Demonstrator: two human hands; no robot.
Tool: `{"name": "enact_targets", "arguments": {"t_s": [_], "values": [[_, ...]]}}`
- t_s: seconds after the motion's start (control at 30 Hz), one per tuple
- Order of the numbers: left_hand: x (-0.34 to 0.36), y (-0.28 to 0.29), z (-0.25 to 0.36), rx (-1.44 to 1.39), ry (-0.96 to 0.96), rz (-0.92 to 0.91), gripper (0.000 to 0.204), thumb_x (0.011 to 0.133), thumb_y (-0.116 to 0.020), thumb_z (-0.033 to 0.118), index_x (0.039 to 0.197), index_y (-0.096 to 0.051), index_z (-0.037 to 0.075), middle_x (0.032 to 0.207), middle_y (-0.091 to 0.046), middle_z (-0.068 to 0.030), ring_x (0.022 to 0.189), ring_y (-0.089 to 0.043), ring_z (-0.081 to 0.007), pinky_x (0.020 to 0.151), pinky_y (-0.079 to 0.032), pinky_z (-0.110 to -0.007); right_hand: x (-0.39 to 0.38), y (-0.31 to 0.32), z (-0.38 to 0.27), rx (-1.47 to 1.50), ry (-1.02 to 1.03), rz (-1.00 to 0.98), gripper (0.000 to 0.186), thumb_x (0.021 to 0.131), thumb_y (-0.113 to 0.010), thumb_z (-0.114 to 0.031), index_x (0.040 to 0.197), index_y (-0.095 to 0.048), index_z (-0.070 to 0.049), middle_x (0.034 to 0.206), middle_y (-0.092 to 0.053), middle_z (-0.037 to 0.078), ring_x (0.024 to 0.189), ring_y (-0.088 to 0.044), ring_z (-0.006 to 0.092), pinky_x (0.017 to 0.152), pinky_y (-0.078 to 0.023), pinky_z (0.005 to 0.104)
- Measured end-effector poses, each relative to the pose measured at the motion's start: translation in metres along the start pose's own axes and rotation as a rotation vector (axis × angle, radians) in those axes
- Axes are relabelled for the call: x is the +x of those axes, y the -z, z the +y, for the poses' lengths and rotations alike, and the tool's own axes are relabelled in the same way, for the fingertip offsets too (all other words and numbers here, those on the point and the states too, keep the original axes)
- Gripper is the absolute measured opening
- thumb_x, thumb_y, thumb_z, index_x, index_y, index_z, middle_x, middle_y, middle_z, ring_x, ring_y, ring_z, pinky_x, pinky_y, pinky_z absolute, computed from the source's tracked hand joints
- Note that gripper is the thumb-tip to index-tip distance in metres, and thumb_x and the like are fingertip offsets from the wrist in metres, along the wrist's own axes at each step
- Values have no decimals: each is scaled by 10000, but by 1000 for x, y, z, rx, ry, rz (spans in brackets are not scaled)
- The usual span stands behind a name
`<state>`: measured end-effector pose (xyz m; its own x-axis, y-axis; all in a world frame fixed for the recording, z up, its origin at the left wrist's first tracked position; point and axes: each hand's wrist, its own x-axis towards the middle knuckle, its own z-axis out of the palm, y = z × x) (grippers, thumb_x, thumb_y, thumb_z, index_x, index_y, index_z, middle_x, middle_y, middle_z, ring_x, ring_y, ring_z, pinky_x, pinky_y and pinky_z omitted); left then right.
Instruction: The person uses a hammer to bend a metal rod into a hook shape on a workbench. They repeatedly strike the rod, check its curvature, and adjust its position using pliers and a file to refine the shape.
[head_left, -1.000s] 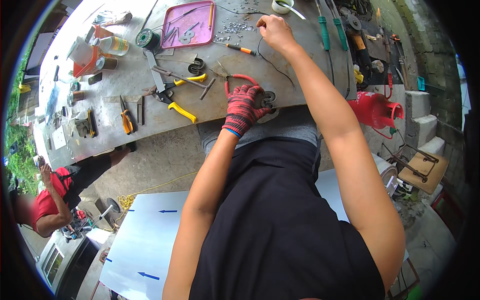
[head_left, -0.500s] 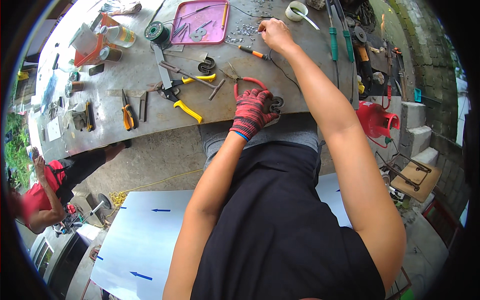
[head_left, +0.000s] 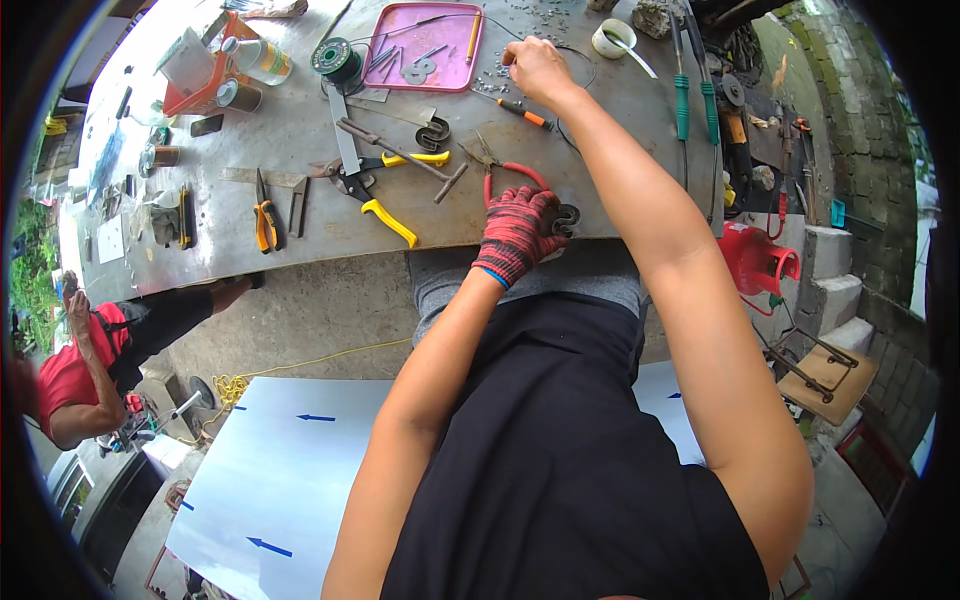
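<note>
Of two hands [head_left: 518, 232], one apparently touches one pliers [head_left: 492, 162].

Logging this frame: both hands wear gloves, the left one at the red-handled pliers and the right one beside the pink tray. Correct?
Not quite: the right hand is bare, as the head view shows; only the left hand is gloved. It is at the red-handled pliers, and the right is beside the pink tray.

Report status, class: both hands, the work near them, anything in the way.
Left hand gloved, beside dark curved metal piece, grip unclear. Right hand bare, beside small scattered bits, grip unclear. Red-handled pliers close to left hand, possibly in the way.
</note>
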<state>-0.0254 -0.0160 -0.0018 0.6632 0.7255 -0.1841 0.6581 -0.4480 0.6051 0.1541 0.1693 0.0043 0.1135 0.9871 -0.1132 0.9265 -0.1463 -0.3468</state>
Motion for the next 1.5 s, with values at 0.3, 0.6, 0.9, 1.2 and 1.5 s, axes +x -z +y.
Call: {"name": "enact_targets", "arguments": {"t_s": [0.3, 0.6, 0.9, 1.2, 1.5], "values": [[0, 0, -1, -4, 2, -17, 719, 672, -902, 451, 1291, -658, 178, 1299, -626, -116, 1210, -573, -348, 1106, -409, -486, 11, 1, -9, -53, -44, -90, 201, 954, -676, -212, 1125, -767, -159, 1301, -661, 123, 1274, -582, 318, 1086, -488, 433], [0, 15, 7, -13, -11, -62, 684, 705, -886, 437, 1279, -652, 148, 1316, -626, -126, 1229, -564, -345, 1093, -415, -475, 21, -9, -5, -54, -33, -53, 202, 922, -725, -250, 1054, -763, -101, 1177, -711, 146, 1159, -652, 331, 1012, -521, 447], [0, 15, 6, 6, -7, -68, 692, 691, -893, 442, 1281, -659, 168, 1308, -623, -116, 1224, -565, -347, 1088, -423, -480, 18, -3, -1, 191, -99, -11, 218, 886, -746, -232, 1038, -744, -76, 1052, -760, 149, 1050, -707, 326, 962, -537, 432], [-1, -1, -1, -1, -25, 21, 678, 679, -899, 453, 1248, -669, 165, 1268, -640, -113, 1207, -576, -338, 1102, -407, -484, -45, 31, 16, 512, 25, 139, 219, 824, -779, -193, 988, -719, -61, 961, -758, 86, 891, -695, 235, 833, -545, 373], [-1, 1, 0, -21, -33, 39, 687, 658, -909, 449, 1233, -677, 153, 1225, -642, -122, 1174, -582, -349, 1084, -419, -483, -131, 35, 36, 673, -96, 144, 172, 860, -766, -155, 971, -712, -34, 855, -715, 28, 716, -579, 113, 675, -500, 299]]}}
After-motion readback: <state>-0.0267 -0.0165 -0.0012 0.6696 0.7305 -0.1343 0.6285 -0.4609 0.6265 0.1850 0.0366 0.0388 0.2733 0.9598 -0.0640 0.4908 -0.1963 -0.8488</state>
